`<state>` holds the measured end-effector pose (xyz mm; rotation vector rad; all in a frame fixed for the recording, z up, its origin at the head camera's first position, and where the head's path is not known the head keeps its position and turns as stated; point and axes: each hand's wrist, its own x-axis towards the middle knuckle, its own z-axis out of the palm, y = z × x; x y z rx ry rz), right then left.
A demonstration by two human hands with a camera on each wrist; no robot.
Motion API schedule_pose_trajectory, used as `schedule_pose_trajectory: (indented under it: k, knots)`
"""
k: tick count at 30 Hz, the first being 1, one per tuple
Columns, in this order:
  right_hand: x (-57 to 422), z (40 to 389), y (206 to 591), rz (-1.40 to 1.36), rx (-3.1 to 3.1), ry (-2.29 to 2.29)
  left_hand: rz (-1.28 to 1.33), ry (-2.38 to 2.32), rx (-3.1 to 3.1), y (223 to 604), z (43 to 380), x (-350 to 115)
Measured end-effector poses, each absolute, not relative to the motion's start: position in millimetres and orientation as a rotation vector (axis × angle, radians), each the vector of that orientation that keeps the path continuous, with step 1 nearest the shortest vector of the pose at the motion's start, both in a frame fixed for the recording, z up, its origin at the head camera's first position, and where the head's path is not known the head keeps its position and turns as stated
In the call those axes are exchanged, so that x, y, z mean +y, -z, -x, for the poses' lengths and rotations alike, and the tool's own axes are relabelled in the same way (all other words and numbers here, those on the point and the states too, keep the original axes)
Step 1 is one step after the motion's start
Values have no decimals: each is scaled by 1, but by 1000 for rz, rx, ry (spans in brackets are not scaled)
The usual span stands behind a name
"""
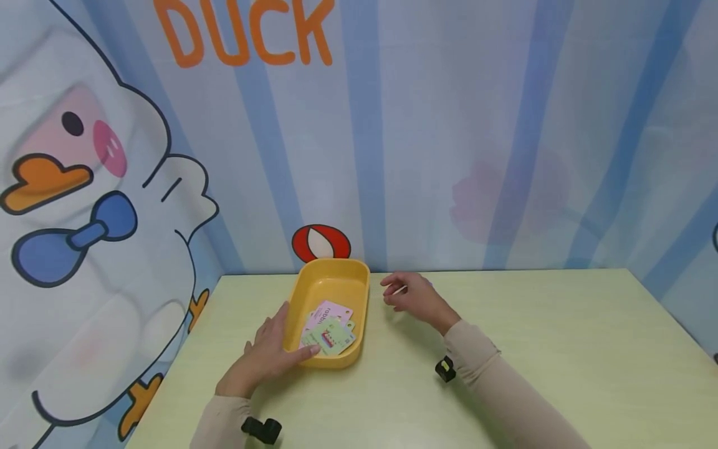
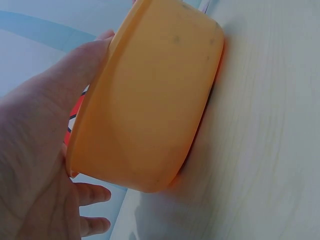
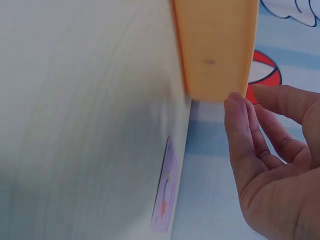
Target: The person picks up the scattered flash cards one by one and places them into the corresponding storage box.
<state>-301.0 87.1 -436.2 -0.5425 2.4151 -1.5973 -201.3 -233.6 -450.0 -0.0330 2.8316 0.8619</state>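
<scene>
A yellow plastic tray [image 1: 336, 274] stands on the table with several printed cards [image 1: 331, 335] lying inside it, one pink with the word "rabbit" and one green on top. My left hand [image 1: 269, 352] rests on the tray's near left corner, thumb over the front rim. In the left wrist view, two fingers [image 2: 94, 193] reach out past the tray's outer wall, touching nothing. To the right of the tray, my right hand [image 1: 417, 299] hovers above the table with loosely bent fingers, holding nothing. A purple card [image 3: 166, 192] lies on the table beyond it, mostly hidden in the head view.
The pale wooden table [image 1: 550, 349] ends at a blue striped cloth backdrop [image 1: 426, 137] just behind the tray. A large printed duck [image 1: 101, 268] covers the cloth on the left. Black wrist cameras [image 1: 262, 430] sit on both forearms.
</scene>
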Motion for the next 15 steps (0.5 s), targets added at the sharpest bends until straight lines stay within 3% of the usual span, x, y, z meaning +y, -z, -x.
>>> schedule_pose_trajectory:
  k: [15]
  knots:
    - [129,319,448,498,2698,1360,43,-881,2821,449,202,-232]
